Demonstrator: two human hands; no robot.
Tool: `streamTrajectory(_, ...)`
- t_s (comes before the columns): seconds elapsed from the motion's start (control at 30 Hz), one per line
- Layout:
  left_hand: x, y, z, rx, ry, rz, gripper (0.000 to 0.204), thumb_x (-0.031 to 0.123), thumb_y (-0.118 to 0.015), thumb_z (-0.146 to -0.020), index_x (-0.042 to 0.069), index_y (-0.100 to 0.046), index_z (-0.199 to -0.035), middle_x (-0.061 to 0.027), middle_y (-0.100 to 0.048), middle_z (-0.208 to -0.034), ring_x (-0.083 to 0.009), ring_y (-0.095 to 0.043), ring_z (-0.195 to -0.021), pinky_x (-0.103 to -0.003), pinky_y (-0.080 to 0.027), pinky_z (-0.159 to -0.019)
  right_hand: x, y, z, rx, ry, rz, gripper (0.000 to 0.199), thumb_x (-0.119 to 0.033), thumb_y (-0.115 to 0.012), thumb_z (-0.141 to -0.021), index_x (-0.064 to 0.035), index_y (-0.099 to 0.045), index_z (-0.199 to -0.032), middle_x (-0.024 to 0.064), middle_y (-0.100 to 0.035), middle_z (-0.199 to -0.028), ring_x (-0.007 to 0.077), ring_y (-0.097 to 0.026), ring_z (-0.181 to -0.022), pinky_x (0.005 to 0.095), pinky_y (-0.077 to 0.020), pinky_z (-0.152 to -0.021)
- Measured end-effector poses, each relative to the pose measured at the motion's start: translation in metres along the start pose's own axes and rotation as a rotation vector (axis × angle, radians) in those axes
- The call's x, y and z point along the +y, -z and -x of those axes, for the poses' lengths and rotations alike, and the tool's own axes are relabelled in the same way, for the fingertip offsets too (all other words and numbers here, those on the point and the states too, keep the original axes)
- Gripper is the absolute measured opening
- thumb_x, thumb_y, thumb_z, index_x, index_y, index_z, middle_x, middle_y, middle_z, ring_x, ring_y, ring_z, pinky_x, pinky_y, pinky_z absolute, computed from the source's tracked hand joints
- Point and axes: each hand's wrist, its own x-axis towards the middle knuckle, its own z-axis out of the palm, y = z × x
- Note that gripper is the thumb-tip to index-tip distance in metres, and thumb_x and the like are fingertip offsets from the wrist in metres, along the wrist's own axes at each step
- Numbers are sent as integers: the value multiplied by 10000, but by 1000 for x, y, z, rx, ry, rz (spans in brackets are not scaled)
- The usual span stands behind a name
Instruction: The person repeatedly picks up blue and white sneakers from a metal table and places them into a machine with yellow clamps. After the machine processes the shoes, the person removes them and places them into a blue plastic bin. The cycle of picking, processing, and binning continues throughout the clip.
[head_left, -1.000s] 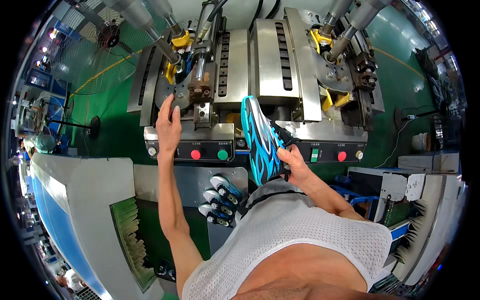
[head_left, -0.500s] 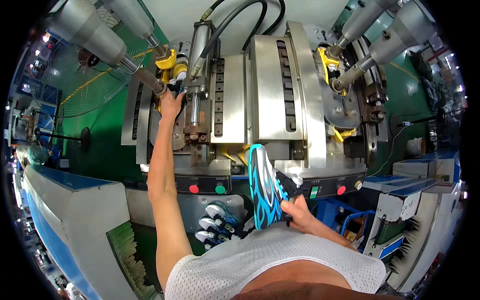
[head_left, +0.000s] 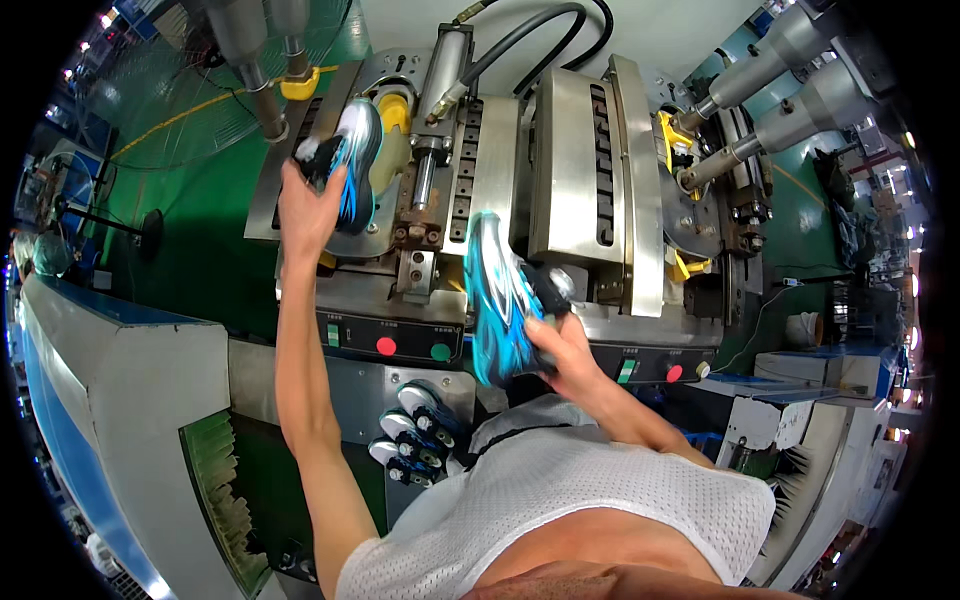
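My left hand (head_left: 308,208) is closed on a blue, silver and black sports shoe (head_left: 360,150), tilted on its side over the left station of the metal press. Beside that shoe is a yellow pad (head_left: 396,115) on the press. My right hand (head_left: 566,352) grips another sports shoe (head_left: 490,290), turquoise, silver and black, around its heel half. This second shoe stands toe away from me, in front of the middle of the press, slightly blurred. Each shoe has a dark upper with pale stuffing at its opening, partly hidden by my fingers.
Several similar shoes (head_left: 415,430) lie on a metal shelf below the control panel (head_left: 390,342) with red and green buttons. Thick press cylinders (head_left: 240,50) rise at the left, others (head_left: 800,110) at the right. Brushed machines (head_left: 130,390) flank me.
My left hand has brought a shoe up out of the left press station, where the cylinders have pulled back. My right hand has moved its shoe forward and slightly left.
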Motion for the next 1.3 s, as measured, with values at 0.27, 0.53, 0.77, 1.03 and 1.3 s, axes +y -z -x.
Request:
streamTrajectory(0.27, -63, 110, 280, 89, 426, 322, 517, 83, -670, -896, -41, -391, -1313, -147, -514, -1230, -210, -525, -1134, -340, -414, -994, 24, -121, -297, 92, 84, 171, 321, -81, -691, -819, 131, -556, -1019, 190, -654, -958, 262, -662, -803, 413, -543, -663)
streamTrajectory(0.53, -82, 121, 518, 428, 1083, -67, 576, 173, -667, -910, -71, -370, -1339, -264, -542, -1254, -350, -581, -1148, -417, -483, -931, 104, -98, -497, 771, 29, 1169, 745, -227, -788, -727, 17, -349, -1276, 227, -484, -1321, 353, -501, -1246, 416, -425, -1042)
streamTrajectory(0.77, -137, 40, 638, 601, 1023, -2, 631, 203, -708, -879, -62, -376, -1345, -233, -513, -1287, -301, -540, -1182, -407, -416, -1010, 84, -46, -578, 722, 67, 1559, 730, -328, -705, -796, -26, -399, -1386, 194, -449, -1436, 344, -519, -1226, 443, -417, -1035)
streamTrajectory(1.03, -132, -14, 669, 782, 1245, -324, 578, 300, -770, -803, 79, -505, -1267, -178, -645, -1117, -378, -625, -1022, -432, -481, -867, 74, -121, -310, -255, 522, 1190, 509, -173, -640, -883, 123, -461, -1255, 216, -558, -1213, 290, -546, -1097, 390, -427, -950)
streamTrajectory(1.3, -143, 1, 669, 690, 1009, -214, 650, 206, -809, -720, 23, -506, -1265, -200, -591, -1197, -387, -561, -1109, -430, -448, -957, 221, 54, -87, -804, 841, 2072, 847, -103, -664, -835, 152, -147, -1456, 350, -179, -1527, 505, -155, -1433, 520, -170, -1176)
